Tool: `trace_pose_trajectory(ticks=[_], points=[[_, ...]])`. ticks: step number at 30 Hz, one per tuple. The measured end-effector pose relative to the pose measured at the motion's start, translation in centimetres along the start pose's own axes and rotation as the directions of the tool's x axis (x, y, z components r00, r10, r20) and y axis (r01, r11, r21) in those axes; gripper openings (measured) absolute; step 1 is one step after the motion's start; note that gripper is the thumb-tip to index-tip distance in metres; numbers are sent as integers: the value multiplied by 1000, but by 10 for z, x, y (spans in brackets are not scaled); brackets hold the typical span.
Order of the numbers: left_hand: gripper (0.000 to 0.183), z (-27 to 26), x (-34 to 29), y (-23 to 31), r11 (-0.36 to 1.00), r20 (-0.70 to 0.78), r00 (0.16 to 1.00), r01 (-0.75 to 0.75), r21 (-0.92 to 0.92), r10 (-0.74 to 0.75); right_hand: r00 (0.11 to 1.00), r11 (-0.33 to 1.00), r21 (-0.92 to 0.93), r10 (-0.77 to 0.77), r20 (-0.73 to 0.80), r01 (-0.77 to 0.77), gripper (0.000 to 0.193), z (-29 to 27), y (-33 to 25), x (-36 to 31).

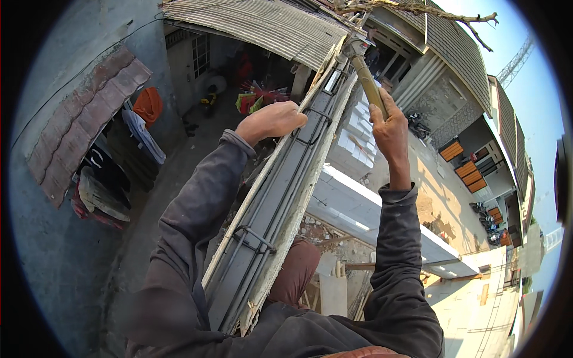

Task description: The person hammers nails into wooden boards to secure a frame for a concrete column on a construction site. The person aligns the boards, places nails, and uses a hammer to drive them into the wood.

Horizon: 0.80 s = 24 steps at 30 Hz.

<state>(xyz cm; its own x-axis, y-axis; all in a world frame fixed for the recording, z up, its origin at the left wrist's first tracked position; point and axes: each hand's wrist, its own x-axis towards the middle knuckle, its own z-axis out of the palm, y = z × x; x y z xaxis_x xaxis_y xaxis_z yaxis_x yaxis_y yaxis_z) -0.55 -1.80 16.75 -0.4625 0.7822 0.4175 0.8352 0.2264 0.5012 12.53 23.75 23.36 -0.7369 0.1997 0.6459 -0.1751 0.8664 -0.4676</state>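
My right hand (391, 122) is wrapped round the light wooden handle of a hammer (369, 80). Its metal head is up at the far end of a long formwork trough, over the right-hand board (325, 140). My left hand (273, 122) is closed, its fingertips at the top edge of the left-hand board (253, 194). Whatever those fingers pinch, if anything, is hidden. Between the two boards runs a cage of steel reinforcing bars (285, 158), tied with square stirrups (256, 238). The boards' edges look rough and splintered.
The trough stands high above the ground. Below right are a white block wall (349, 203), stacked white blocks (352, 146) and rubble. A corrugated roof (256, 27) lies ahead left, and a dry branch (418, 8) crosses the top. Clothes (143, 134) hang by the left wall.
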Motion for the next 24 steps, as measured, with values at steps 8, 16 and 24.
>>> trace_pose_trajectory(ticks=[8,16,24], points=[[44,-7,0,8,926,174,930,350,-142,-325,996,990,-140,35,85,-22,49,20,22,37],[47,-14,-2,14,969,189,954,244,-43,-232,992,986,-167,43,120,-22,47,14,15,33],[22,-2,-5,5,996,3,997,77,-34,-77,991,995,-103,-3,132,17,46,8,9,30]])
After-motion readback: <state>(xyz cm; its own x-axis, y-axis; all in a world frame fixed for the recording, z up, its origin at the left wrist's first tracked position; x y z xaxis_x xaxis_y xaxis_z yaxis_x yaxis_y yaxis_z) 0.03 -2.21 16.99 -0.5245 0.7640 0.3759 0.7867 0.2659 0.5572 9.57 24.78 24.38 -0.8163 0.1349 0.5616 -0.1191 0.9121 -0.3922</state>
